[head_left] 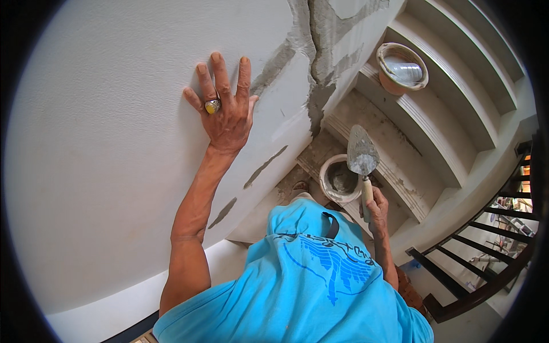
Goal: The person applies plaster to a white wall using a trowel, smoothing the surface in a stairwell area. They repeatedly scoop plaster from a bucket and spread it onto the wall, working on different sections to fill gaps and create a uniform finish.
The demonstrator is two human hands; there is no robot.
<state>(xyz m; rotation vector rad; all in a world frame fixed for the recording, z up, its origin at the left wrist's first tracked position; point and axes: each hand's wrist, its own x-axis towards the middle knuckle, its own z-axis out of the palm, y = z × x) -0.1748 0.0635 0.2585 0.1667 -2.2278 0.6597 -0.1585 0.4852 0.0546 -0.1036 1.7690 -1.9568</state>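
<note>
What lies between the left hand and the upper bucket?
In the head view, left hand to upper bucket: white wall, a dark jagged crack with grey patching around it, then a sliver of stair.

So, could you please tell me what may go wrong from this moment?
The pointed trowel in the right hand has grey-white material on its blade, which might fall onto the stairs. The lower bucket holds grey mix and stands close to the person, so it could be knocked. The upper bucket seems near a stair edge and might tip.
</note>
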